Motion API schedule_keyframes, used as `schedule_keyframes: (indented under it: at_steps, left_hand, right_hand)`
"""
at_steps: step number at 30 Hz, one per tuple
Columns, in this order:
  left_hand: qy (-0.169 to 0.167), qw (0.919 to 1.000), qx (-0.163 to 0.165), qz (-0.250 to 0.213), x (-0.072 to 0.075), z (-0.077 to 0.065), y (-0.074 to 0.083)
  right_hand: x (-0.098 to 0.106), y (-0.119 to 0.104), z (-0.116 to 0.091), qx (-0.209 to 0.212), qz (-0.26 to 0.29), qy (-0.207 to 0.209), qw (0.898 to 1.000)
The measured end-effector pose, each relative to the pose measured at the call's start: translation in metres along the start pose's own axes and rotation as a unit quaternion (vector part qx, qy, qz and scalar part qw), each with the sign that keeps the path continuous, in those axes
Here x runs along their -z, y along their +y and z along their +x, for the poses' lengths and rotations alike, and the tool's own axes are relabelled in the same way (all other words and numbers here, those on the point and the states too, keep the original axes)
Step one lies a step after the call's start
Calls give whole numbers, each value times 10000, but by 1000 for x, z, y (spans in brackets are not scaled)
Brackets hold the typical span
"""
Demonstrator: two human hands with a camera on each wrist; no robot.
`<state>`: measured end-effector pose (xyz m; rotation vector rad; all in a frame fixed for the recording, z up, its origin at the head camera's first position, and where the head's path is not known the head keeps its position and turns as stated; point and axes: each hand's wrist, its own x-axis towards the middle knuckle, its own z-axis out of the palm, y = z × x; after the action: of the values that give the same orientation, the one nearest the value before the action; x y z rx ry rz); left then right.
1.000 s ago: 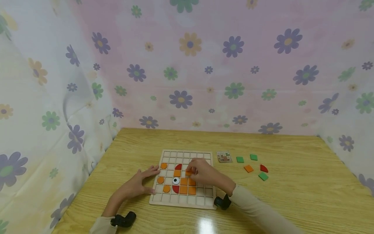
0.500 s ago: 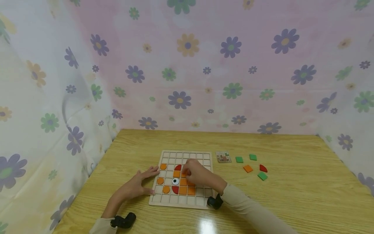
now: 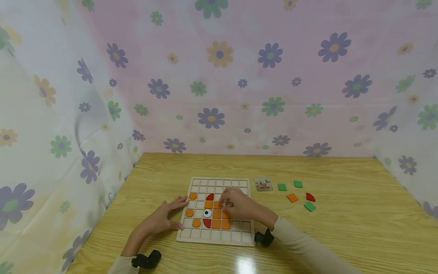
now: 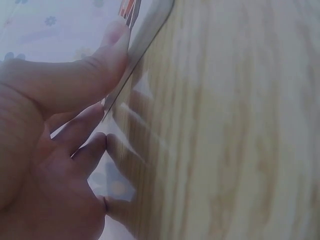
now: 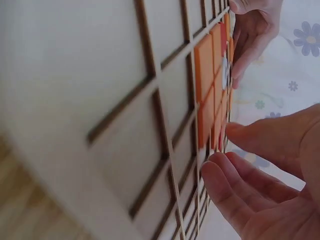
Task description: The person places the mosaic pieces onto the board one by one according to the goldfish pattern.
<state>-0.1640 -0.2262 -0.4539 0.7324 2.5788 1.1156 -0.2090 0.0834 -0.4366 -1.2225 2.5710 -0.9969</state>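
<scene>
A wooden grid board (image 3: 215,238) lies on the table with flat tiles in its cells. Orange squares (image 3: 216,223) form a block around its middle, beside a white eye disc (image 3: 207,213) and red quarter-circles (image 3: 207,223); orange discs (image 3: 193,196) sit toward the left. My left hand (image 3: 159,219) is spread at the board's left edge, thumb and fingertips touching it. My right hand (image 3: 239,204) hovers over the board just right of an orange square (image 3: 217,204) in the upper row. In the right wrist view, thumb (image 5: 250,137) and fingers are bent and slightly apart, with no tile seen between.
Right of the board lies a small pattern card (image 3: 263,184). Beyond it are loose green squares (image 3: 309,206), an orange square (image 3: 292,197) and a red quarter-circle (image 3: 310,197). A flowered cloth (image 3: 239,76) hangs behind and at both sides of the table.
My right hand carried an orange square left, set it in a cell beside another orange square, then drew back slightly right without it. The left hand has stayed at the board's edge.
</scene>
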Motion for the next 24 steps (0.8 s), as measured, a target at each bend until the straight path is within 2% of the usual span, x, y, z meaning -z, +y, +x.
schedule_keyframes:
  at_steps: [11, 17, 24]
  left_hand:
    - [-24, 10000, 19, 27, 0, -1, -1]
    - [-42, 10000, 25, 21, -2, -1, -3]
    - [-40, 10000, -17, 66, 0, 0, -3]
  right_hand:
    - [31, 8, -36, -335, -66, -12, 9994]
    - [44, 22, -57, -229, -467, 330, 9981]
    - [59, 36, -80, -482, -533, 605, 9956]
